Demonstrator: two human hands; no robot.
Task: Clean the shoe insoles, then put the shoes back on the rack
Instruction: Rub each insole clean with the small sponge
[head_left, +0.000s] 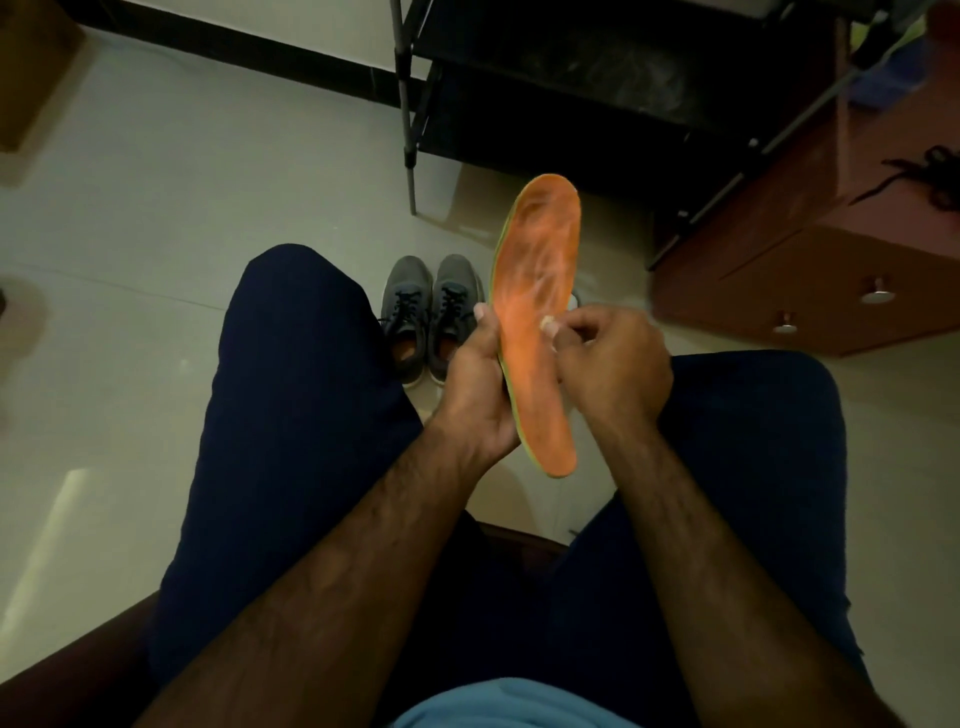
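Note:
An orange insole with a green edge is held up between my knees, toe end pointing away. My left hand grips its left edge near the heel half. My right hand has its fingers bunched, and a small pale thing shows at its fingertips against the insole's middle; I cannot tell what it is. A pair of grey lace-up shoes stands on the floor beyond my left knee, orange showing inside both. The black shoe rack stands further back, its lower shelves bare.
A brown cabinet with round knobs stands right of the rack, a black lace lying on top. My legs in dark trousers fill the foreground. Pale tiled floor spreads to the left.

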